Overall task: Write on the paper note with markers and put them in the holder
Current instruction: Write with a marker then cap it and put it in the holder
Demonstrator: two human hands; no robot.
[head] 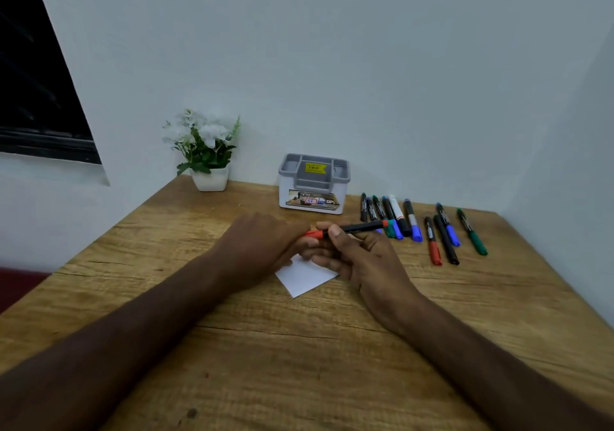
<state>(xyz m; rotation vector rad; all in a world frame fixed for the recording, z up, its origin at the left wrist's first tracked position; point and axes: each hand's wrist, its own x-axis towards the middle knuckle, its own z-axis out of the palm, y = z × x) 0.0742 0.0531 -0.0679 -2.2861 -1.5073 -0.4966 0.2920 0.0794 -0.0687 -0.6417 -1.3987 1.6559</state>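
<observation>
Hands (265, 241) (358, 258) both grip one red-capped marker (349, 229) above one paper note (304, 276); ten markers (418, 226) lie beside.

You sit at a wood-grain tabletop (299, 347) pushed into a corner of plain pale blue-white walls (365, 65). A dark window with a black frame (40, 91) fills your upper left. A small white pot of white artificial flowers (207, 151) stands against the back wall. Light is soft and even.
</observation>
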